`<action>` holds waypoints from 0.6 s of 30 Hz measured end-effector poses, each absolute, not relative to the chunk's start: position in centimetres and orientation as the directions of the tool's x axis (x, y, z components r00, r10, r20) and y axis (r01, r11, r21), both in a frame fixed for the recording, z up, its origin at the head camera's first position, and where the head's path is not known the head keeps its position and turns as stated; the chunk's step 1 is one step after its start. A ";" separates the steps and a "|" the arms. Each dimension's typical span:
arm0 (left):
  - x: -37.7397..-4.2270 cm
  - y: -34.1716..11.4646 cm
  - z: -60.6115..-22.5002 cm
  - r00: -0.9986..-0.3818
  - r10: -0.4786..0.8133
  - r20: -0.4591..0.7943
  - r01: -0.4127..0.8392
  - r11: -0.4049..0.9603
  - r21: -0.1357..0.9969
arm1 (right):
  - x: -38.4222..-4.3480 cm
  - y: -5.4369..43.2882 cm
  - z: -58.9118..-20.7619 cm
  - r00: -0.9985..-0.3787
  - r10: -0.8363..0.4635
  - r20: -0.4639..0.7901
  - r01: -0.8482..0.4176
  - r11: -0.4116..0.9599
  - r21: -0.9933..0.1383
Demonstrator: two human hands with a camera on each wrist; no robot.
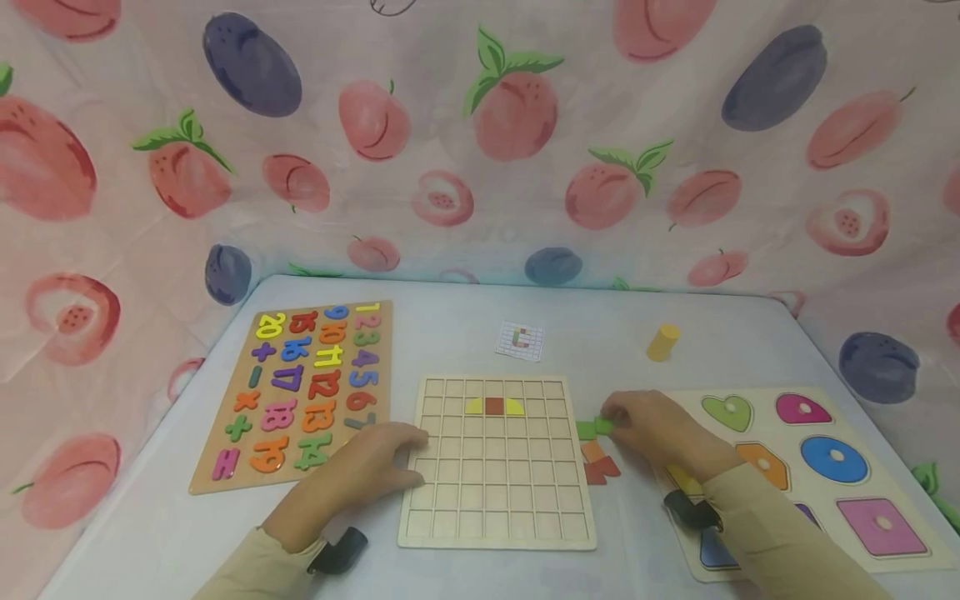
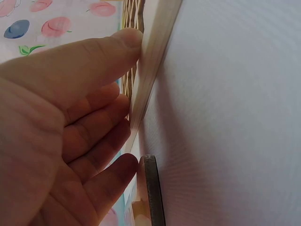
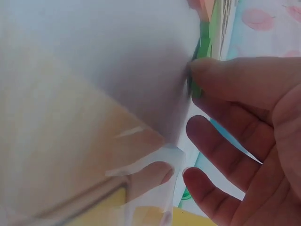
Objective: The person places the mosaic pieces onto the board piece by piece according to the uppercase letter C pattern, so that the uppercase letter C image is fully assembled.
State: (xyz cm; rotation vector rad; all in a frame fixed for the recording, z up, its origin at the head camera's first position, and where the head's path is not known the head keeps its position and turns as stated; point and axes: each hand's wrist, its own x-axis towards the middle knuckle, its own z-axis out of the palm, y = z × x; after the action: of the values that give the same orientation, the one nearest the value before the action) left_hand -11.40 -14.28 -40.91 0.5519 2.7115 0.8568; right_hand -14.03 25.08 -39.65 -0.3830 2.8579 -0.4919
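Observation:
A wooden grid board lies in the middle of the table. In one of its upper rows a red square tile sits between two yellow curved tiles. Against the board's left edge rests my left hand, thumb and fingertips touching the rim with the fingers loosely bent. Just past the right edge, my right hand pinches a green tile between thumb and forefinger. Beside that piece lie another green tile, an orange tile and red tiles.
A number puzzle board lies to the left. On the right, a shape puzzle board with knobbed pieces passes partly under my right forearm. Farther back are a small pattern card and a yellow cylinder. A fruit-print cloth hangs behind the table.

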 end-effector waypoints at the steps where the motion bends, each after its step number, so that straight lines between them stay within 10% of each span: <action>1: -11.4 -14.3 -40.9 -0.898 0.424 -0.115 0.281 0.756 0.591 | -14.1 25.1 -39.6 -0.944 -0.290 -0.157 -0.221 0.910 -0.352; 18: -11.2 -14.1 -40.8 -0.905 0.411 -0.113 0.271 0.760 0.591 | -14.5 22.9 -37.7 -0.929 -0.362 -0.072 -0.303 0.859 -0.413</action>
State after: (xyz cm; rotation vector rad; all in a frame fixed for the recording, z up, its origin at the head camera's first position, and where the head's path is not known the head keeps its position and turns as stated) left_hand -11.23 -14.13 -40.77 0.5362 2.7209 0.8593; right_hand -14.47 22.89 -37.72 -0.5197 2.8860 -0.6058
